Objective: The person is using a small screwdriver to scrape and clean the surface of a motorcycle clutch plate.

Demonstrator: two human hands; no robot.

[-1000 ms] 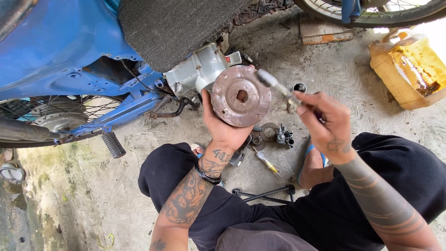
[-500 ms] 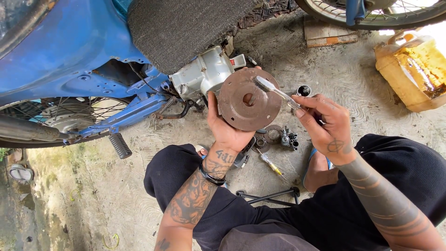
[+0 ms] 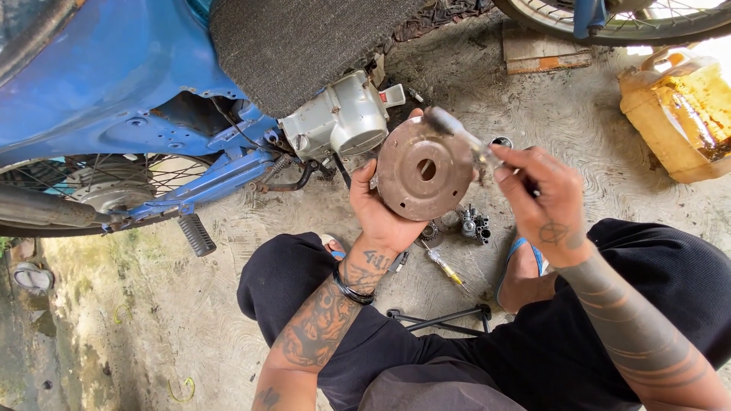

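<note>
Two hands work above a squatting person's knees. Left hand [image 3: 378,217] grips a disc [image 3: 425,169] by its lower edge, flat face turned up toward the camera. It is round, rusty brown metal with a centre hole. Right hand [image 3: 544,202] pinches a grey tool [image 3: 454,131], its long axis slanting up-left across the disc. Beyond the disc, an engine [image 3: 343,118]; far right of it, a yellow jug [image 3: 678,110] holding brownish liquid.

dull rusty-brown metal disc [image 3: 425,169], matt and stained; smooth silvery metal tool [image 3: 457,135]; matt grey cast-metal engine [image 3: 343,118]; glossy blue painted frame [image 3: 99,76]; rough concrete floor [image 3: 152,320]; translucent yellow plastic jug [image 3: 678,114].
</note>
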